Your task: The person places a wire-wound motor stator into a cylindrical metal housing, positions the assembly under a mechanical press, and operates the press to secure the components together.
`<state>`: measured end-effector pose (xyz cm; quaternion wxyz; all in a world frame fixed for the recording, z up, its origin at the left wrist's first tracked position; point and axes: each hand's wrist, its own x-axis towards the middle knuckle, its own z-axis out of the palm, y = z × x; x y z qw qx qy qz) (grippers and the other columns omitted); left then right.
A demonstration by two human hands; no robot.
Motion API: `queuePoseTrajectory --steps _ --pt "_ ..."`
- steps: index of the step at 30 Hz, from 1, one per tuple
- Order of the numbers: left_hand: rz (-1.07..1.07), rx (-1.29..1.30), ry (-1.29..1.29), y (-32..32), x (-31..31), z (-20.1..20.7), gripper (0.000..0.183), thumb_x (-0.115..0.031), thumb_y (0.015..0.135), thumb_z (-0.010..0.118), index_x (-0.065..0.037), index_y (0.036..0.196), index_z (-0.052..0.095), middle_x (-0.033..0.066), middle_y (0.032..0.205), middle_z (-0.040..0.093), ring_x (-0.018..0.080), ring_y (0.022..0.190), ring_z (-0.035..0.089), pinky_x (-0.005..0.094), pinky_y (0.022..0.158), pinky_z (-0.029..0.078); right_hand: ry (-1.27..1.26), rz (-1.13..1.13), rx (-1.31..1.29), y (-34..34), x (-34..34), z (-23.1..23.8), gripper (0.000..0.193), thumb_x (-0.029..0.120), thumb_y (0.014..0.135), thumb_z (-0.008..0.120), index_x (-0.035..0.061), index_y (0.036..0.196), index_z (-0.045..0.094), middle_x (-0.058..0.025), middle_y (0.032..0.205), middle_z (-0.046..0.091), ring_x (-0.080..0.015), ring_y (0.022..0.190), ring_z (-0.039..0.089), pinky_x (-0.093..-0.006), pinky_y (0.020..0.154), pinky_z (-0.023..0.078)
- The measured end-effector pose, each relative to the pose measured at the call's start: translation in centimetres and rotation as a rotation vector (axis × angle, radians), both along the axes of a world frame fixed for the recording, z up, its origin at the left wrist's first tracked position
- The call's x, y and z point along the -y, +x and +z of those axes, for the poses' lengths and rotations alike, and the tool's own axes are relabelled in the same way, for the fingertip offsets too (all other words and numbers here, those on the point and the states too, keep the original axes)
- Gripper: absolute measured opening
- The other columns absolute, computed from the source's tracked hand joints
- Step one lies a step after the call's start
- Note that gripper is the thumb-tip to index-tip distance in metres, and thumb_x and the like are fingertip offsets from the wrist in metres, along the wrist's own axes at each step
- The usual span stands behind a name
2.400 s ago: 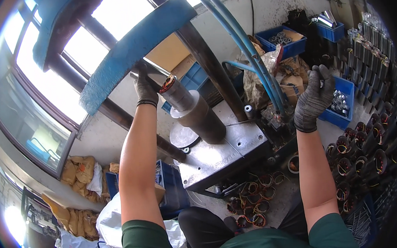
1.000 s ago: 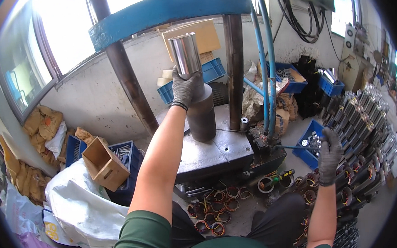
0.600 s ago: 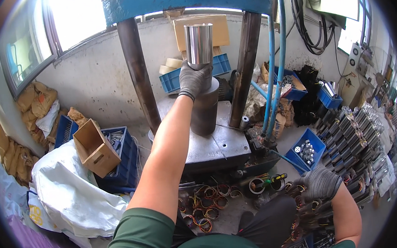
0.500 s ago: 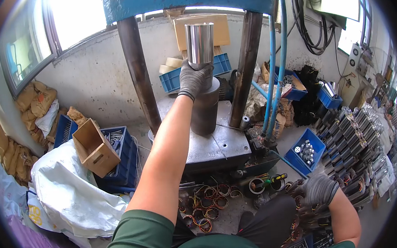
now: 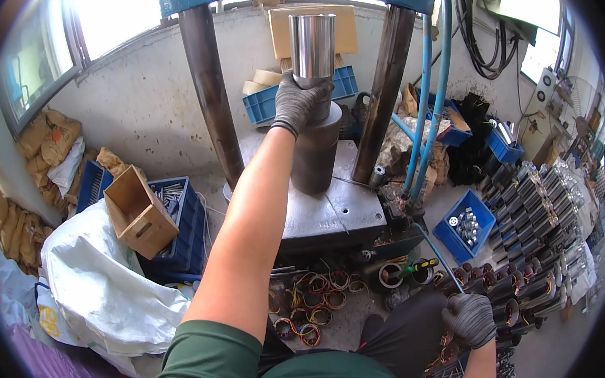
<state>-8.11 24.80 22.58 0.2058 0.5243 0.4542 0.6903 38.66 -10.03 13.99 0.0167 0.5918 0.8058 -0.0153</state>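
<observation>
To your left an open brown cardboard box [image 5: 136,211] leans on a blue crate [image 5: 180,224]; another flat brown carton [image 5: 312,30], possibly empty, stands against the wall ahead.

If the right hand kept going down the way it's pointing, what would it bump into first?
Probably the dark round motor parts heaped at the lower right. The right hand, gloved, hangs just beside them, fingers curled toward the pile. Depth is hard to judge, so it may already touch one.

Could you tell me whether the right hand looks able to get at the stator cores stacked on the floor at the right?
Probably yes: the right hand hangs low beside the stator cores, seemingly with nothing between them.
</observation>
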Motion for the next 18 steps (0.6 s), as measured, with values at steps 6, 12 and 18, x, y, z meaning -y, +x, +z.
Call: queuePoseTrajectory --steps 6,12,18 --pt "-0.036 -0.017 0.015 0.2 1.2 0.4 0.095 -0.021 0.057 0.100 -0.003 0.135 0.049 0.0141 0.122 0.068 0.0255 0.112 0.066 0.0374 0.100 0.055 -0.004 -0.002 -0.056 0.1 -0.1 0.0 0.032 0.035 0.084 0.066 0.0037 0.077 0.071 -0.0198 0.075 0.067 -0.0398 0.074 0.069 -0.0504 0.071 0.055" --pt "-0.045 -0.043 0.011 0.1 1.3 0.5 0.102 -0.016 0.056 0.101 -0.005 0.140 0.044 0.0124 0.127 0.065 0.0250 0.115 0.064 0.0375 0.101 0.055 0.046 0.011 -0.061 0.1 0.0 -0.2 0.031 0.034 0.082 0.067 0.0042 0.075 0.071 -0.0191 0.074 0.067 -0.0400 0.073 0.068 -0.0507 0.069 0.054" --pt "-0.078 -0.006 0.041 0.0 1.1 0.2 0.100 -0.015 0.057 0.100 -0.005 0.139 0.046 0.0127 0.126 0.066 0.0250 0.115 0.064 0.0375 0.102 0.054 0.090 -0.058 -0.103 -0.6 0.1 0.3 0.025 0.029 0.077 0.073 0.0045 0.075 0.072 -0.0191 0.074 0.068 -0.0396 0.072 0.068 -0.0485 0.067 0.054"
